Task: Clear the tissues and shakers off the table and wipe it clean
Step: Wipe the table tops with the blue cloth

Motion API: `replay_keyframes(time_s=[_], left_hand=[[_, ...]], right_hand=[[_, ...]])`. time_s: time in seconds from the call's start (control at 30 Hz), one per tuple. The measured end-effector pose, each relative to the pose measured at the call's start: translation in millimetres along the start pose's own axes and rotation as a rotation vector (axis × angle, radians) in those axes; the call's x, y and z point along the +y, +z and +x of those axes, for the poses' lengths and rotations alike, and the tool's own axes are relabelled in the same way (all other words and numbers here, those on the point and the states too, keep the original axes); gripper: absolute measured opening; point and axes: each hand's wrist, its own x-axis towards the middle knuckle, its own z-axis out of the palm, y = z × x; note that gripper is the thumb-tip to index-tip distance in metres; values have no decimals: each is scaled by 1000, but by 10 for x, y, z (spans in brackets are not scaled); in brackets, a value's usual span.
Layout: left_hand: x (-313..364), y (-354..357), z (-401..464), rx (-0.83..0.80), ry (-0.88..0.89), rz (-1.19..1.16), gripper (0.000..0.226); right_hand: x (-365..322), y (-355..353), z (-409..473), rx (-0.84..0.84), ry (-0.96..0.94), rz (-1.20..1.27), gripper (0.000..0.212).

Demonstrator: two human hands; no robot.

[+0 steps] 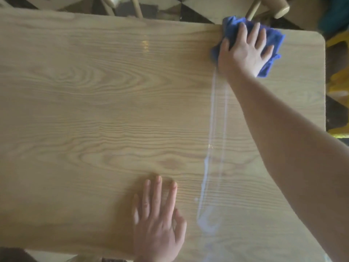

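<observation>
A light wooden table [94, 110] fills the view. My right hand [245, 52] presses flat on a crumpled blue cloth [273, 37] at the table's far right corner, fingers spread. Two thin whitish wet streaks [212, 114] run from the cloth back toward the near edge, ending in a small smear [207, 222]. My left hand [158, 220] lies flat on the table near the front edge, fingers straight, holding nothing. No tissues or shakers are in view.
Wooden chair parts [272, 6] stand beyond the far edge, over a dark and light patterned floor. Something yellow [338, 76] sits off the right edge. The table's right corner is rounded.
</observation>
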Motion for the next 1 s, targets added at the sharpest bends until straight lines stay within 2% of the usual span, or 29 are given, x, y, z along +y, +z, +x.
replay_keyframes(time_s=[0.1, 0.27, 0.43, 0.5, 0.53, 0.6, 0.77, 0.87, 1.0], left_hand=[[0, -1, -1, 8, 0, -2, 72], [-5, -6, -2, -9, 2, -7, 73], [4, -4, 6, -15, -7, -5, 73], [7, -3, -1, -13, -14, 1, 73], [12, -3, 0, -12, -15, 4, 74], [9, 4, 5, -22, -5, 6, 74], [-9, 1, 7, -79, 2, -2, 76], [-14, -6, 1, -84, 9, -15, 74], [-4, -30, 18, -135, 5, -16, 73]], right_hand=[[-500, 150, -205, -66, -136, -21, 66], [-1087, 431, -1249, -137, -547, -49, 66], [-1041, 538, -2127, -293, -1073, -139, 65], [-846, 521, -2046, -284, -1143, -116, 63], [-725, 504, -1943, -258, -1113, -94, 62], [-417, 410, -1662, -179, -930, -39, 61], [778, -84, -930, -57, -271, -63, 62], [1488, -348, -885, 23, 66, -32, 63], [1562, -378, -967, 98, 315, 7, 66]])
